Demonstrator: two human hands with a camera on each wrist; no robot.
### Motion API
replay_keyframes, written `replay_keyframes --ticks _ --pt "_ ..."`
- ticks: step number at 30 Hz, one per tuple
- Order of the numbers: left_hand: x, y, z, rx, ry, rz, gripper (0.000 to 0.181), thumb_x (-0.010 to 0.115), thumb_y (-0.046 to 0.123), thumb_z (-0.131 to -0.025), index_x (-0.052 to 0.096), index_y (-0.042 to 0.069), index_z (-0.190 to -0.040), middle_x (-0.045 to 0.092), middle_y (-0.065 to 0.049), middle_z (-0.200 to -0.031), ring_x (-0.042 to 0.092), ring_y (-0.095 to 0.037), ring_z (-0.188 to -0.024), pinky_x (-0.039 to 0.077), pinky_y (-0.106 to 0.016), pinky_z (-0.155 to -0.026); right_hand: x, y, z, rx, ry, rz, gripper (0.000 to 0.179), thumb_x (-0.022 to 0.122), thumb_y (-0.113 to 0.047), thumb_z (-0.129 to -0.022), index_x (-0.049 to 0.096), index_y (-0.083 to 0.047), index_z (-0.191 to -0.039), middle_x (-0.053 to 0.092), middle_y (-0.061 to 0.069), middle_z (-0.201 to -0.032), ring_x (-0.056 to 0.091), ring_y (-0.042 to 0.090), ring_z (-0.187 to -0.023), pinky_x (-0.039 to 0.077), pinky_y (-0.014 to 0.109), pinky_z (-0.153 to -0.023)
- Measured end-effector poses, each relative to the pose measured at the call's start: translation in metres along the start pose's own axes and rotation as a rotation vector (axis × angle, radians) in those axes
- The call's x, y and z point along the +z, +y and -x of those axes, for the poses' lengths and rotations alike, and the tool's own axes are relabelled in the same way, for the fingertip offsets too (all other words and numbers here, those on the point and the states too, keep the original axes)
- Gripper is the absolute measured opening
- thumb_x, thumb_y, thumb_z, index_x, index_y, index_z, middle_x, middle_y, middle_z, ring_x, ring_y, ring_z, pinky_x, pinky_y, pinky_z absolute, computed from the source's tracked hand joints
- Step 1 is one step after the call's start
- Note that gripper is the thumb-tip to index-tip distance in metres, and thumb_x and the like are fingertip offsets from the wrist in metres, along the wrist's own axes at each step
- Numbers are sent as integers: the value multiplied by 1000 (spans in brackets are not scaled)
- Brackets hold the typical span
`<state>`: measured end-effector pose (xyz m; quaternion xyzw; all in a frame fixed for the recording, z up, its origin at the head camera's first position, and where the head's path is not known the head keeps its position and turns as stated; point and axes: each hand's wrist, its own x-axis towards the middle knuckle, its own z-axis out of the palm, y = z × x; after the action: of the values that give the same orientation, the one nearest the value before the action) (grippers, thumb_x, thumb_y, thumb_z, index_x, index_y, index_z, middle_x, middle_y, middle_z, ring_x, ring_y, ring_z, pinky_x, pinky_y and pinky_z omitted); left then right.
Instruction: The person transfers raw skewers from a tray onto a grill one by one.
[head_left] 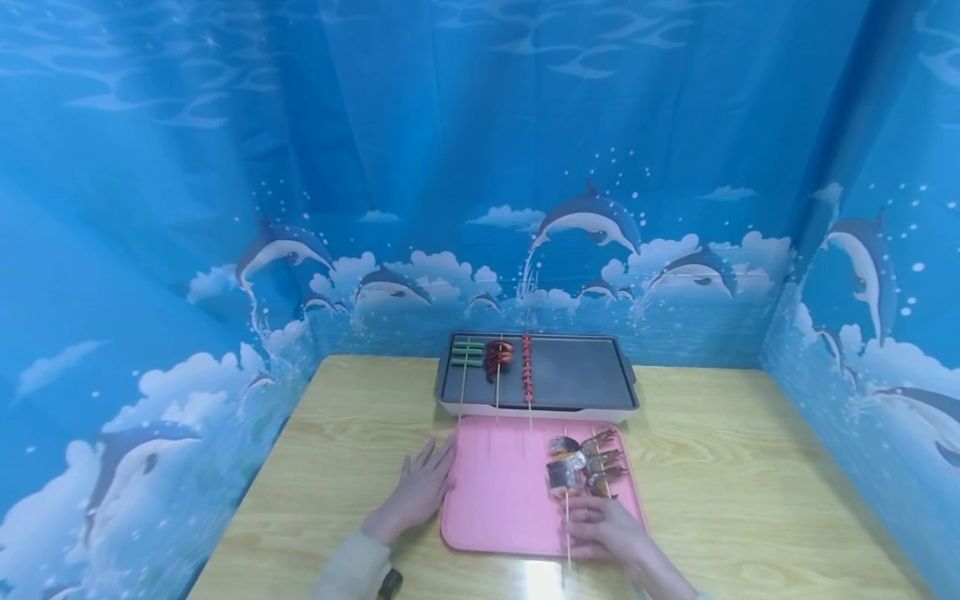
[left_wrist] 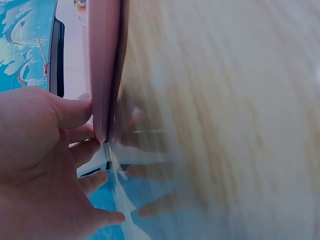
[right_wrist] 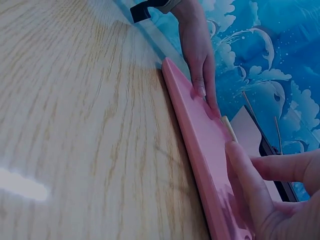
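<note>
In the head view a pink tray (head_left: 498,500) lies on the table. My left hand (head_left: 423,483) is at the tray's left edge, its fingers extended; the left wrist view shows the thumb (left_wrist: 75,112) touching the rim. Over the tray's right side, my right hand (head_left: 603,527) pinches the stick of a fish-chunk skewer (head_left: 565,475). That stick's end (right_wrist: 229,128) pokes out by the fingers in the right wrist view. Beside the fish chunks lies a skewer of several dark pieces with tail-like ends (head_left: 606,462), partly hidden by the hand.
Behind the tray stands a dark flat grill (head_left: 581,375). On its left half lie a green vegetable skewer (head_left: 467,354), a reddish-brown skewer (head_left: 498,358) and a thin red skewer (head_left: 527,367), sticks overhanging the front. Dolphin-print curtains (head_left: 480,208) enclose the wooden table (head_left: 720,467).
</note>
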<state>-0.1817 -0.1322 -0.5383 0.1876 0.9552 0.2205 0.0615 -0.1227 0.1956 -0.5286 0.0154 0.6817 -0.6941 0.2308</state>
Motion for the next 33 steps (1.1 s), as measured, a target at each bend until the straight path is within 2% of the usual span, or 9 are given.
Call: replay_keyframes --ticks 8,15,20,23,26,33 --pt "-1 1 -1 -18 -13 7 55 44 21 -108 30 1 -157 24 -14 -166 16 -45 -152 9 -76 -116 -2 0 9 -70 -27 90 58 67 2 -90 41 20 -139 67 26 -118 72 29 -95 63 42 -79" --pt "-1 1 -1 -15 -9 13 55 43 21 -108 31 1 -157 24 -14 -166 15 -45 -152 9 -76 -115 -2 -10 19 -102 -9 148 55 66 1 -89 44 20 -136 68 18 -109 70 29 -91 64 39 -76" --pt "-2 2 0 -21 -11 17 55 44 21 -108 31 1 -157 25 -14 -166 15 -45 -152 8 -76 -116 -4 -26 22 -159 17 233 55 67 0 -89 46 21 -136 66 26 -115 68 30 -98 63 37 -78" --pt "-2 1 0 -20 -12 14 54 45 20 -108 31 1 -157 25 -14 -166 16 -45 -152 9 -76 -115 -5 -37 19 -193 36 266 56 68 1 -87 46 22 -134 64 32 -120 69 34 -99 63 35 -79" --pt "-3 2 0 -19 -12 10 54 45 21 -108 32 0 -156 25 -14 -166 16 -45 -152 9 -76 -115 -7 -48 13 -200 32 248 56 67 1 -89 44 22 -136 63 34 -117 70 38 -94 63 37 -78" --pt "-3 2 0 -9 -3 11 55 46 20 -107 33 0 -156 26 -15 -166 17 -47 -151 10 -77 -115 -10 -73 -12 -189 41 213 57 65 1 -91 42 19 -140 66 24 -114 73 31 -86 63 46 -78"
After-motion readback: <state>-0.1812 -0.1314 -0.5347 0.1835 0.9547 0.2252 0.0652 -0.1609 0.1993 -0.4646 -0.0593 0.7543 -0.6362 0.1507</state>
